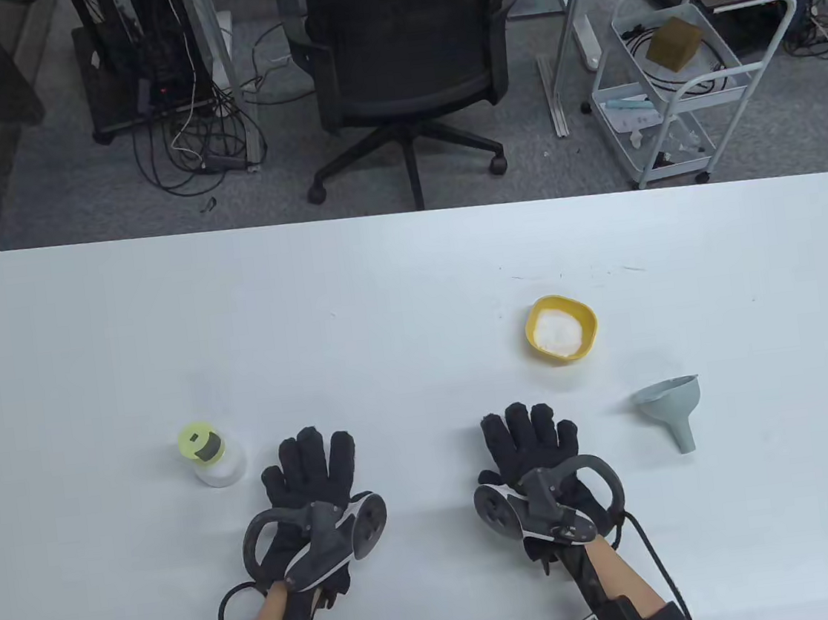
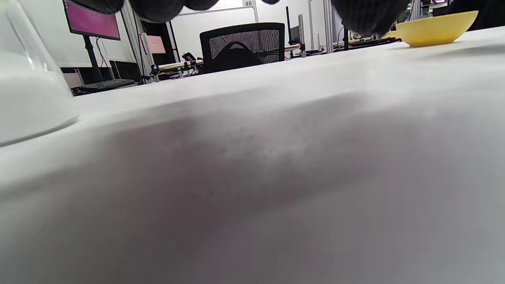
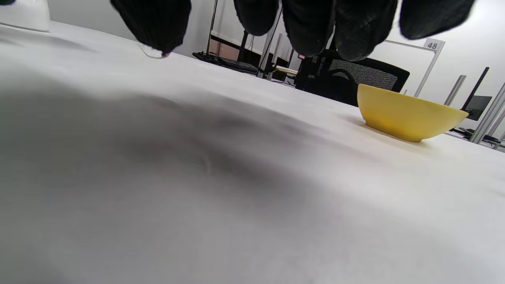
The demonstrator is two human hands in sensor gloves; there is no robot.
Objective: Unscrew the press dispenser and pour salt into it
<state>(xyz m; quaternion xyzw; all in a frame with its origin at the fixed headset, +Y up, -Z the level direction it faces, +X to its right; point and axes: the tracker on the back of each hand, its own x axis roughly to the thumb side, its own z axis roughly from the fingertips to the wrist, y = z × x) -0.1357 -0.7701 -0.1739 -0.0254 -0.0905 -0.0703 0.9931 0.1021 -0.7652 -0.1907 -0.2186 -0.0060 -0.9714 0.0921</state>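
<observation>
White desk [image 1: 397, 289]: both hands flat, fingers spread, holding nothing.
Dispenser [image 1: 210, 456] just beside left hand [image 1: 307, 486], cap apparently still on; salt bowl [image 1: 562, 328] beyond right hand [image 1: 531, 453] — careless reach spills it.

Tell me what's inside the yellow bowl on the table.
The yellow bowl holds a heap of white salt, seen from above in the table view. The salt covers the bowl's bottom. In both wrist views only the bowl's outer wall shows.
</observation>
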